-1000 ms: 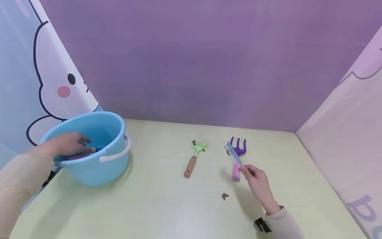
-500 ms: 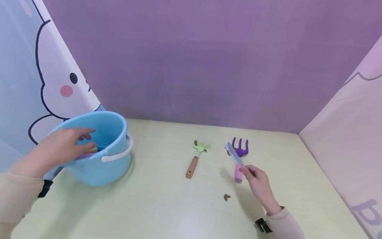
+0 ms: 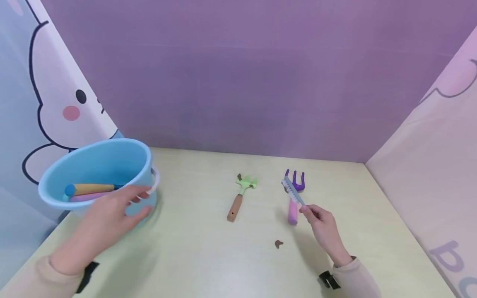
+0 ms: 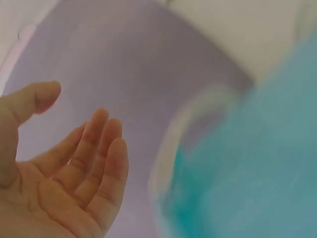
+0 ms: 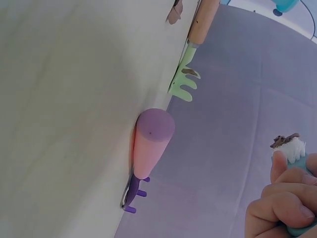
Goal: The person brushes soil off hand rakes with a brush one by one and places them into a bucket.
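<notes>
My left hand (image 3: 112, 221) hovers in front of the blue bucket (image 3: 128, 159), its fingers loosely spread and holding nothing; the left wrist view shows its bare palm (image 4: 54, 203). Inside the bucket lie a tan-handled tool (image 3: 93, 189) and a pink handle (image 3: 87, 197). My right hand (image 3: 323, 231) pinches a blue-grey brush (image 3: 293, 190) with white bristles, held above the purple hand fork (image 3: 293, 210) with a pink handle. Brown bits cling to the bristles (image 5: 290, 148) in the right wrist view. A green hand rake (image 3: 238, 198) with a wooden handle lies to the left, brown bits on its tines.
A small brown piece (image 3: 278, 243) lies on the pale table (image 3: 208, 256) near the right hand. The bucket's white handle (image 3: 155, 180) hangs at its right side. A purple backdrop (image 3: 238, 82) rises behind the table, with printed cloth panels at both sides.
My left hand has come out of the bucket and moved right and toward me, leaving the tools inside in view. The right hand with the brush stays nearly still.
</notes>
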Action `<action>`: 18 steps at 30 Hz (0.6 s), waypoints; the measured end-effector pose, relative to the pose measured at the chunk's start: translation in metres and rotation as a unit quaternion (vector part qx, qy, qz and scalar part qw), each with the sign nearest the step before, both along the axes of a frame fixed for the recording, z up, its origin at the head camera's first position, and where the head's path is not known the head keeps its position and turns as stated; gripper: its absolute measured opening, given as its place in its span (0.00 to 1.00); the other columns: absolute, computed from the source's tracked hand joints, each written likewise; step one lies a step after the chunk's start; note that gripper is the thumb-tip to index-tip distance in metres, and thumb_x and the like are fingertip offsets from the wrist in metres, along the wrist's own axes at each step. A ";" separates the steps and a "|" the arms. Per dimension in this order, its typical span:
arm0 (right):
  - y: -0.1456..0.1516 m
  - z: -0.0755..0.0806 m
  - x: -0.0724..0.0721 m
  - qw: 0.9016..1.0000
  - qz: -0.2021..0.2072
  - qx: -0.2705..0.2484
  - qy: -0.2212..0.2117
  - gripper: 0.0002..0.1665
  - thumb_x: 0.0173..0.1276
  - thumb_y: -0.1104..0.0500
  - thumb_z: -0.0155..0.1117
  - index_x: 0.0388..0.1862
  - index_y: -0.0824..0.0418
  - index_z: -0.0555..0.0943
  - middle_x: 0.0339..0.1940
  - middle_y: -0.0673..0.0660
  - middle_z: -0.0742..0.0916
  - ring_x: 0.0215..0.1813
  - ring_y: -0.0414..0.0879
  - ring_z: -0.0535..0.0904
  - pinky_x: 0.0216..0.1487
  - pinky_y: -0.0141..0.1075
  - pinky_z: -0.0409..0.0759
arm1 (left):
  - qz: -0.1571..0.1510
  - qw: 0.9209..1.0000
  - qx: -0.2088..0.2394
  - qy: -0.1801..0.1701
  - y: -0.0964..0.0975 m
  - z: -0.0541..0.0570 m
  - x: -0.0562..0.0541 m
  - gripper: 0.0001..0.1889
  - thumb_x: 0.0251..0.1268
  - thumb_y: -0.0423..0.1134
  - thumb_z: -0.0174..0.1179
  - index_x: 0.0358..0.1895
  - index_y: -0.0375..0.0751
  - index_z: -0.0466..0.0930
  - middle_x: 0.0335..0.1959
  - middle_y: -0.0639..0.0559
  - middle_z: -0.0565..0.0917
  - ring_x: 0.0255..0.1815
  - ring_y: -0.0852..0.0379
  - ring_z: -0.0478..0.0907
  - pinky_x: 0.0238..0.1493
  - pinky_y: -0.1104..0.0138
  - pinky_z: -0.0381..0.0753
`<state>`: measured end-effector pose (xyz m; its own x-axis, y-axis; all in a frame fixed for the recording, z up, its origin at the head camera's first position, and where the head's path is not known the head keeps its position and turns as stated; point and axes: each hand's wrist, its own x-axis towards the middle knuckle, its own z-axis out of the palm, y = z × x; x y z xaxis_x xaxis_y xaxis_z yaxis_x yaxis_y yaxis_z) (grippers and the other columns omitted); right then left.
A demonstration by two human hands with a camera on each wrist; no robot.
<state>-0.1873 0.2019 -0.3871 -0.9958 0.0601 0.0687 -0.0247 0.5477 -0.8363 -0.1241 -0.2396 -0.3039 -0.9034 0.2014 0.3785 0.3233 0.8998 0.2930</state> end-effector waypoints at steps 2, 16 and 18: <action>0.000 -0.001 0.000 1.000 0.000 -0.002 0.003 0.17 0.69 0.54 0.51 0.42 0.66 0.80 0.17 0.49 0.67 0.19 0.38 0.59 0.20 0.31 0.60 | -0.009 0.998 0.014 -0.055 0.012 -0.013 0.000 0.21 0.51 0.41 0.66 0.50 0.41 0.76 0.38 0.51 0.83 0.36 0.52 0.80 0.35 0.57 0.80; -0.004 -0.001 0.000 1.000 0.016 -0.007 0.004 0.19 0.69 0.53 0.52 0.43 0.67 0.80 0.17 0.48 0.68 0.18 0.38 0.59 0.19 0.30 0.60 | 0.010 0.971 0.084 -0.225 0.092 -0.095 -0.049 0.24 0.53 0.44 0.64 0.55 0.44 0.74 0.42 0.53 0.81 0.39 0.58 0.77 0.38 0.64 0.77; -0.005 -0.001 0.000 1.000 0.018 -0.008 0.004 0.19 0.69 0.52 0.52 0.43 0.67 0.80 0.17 0.49 0.69 0.18 0.37 0.59 0.19 0.30 0.60 | 0.007 0.971 0.085 -0.223 0.099 -0.100 -0.060 0.24 0.54 0.44 0.63 0.55 0.43 0.74 0.42 0.51 0.81 0.40 0.56 0.78 0.38 0.63 0.77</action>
